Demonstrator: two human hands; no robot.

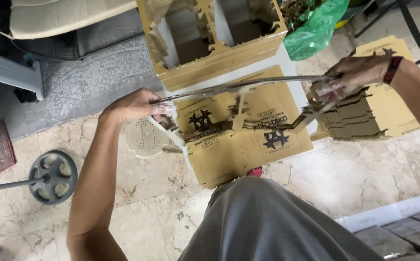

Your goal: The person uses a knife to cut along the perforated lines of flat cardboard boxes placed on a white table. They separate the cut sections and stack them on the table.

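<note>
I see both hands holding one flat die-cut cardboard sheet (241, 86) edge-on, stretched between them above the white table (287, 60). My left hand (135, 105) is clenched on the sheet's left end, fingers curled around it. My right hand (352, 73), with a dark red wristband (393, 69) on its wrist, is grasping the right end, fingers wrapped over the edge. The sheet blurs in places, so its cut shape is hard to read. Beneath it lies a stack of printed brown cardboard blanks (248, 140) on the table, and a second pile of cut cardboard (365, 113) sits just beside the right hand. Assembled cardboard dividers (210, 34) stand at the table's far side, near a green plastic bag (316, 26). A white plastic stool (144, 137) stands below my left hand.
</note>
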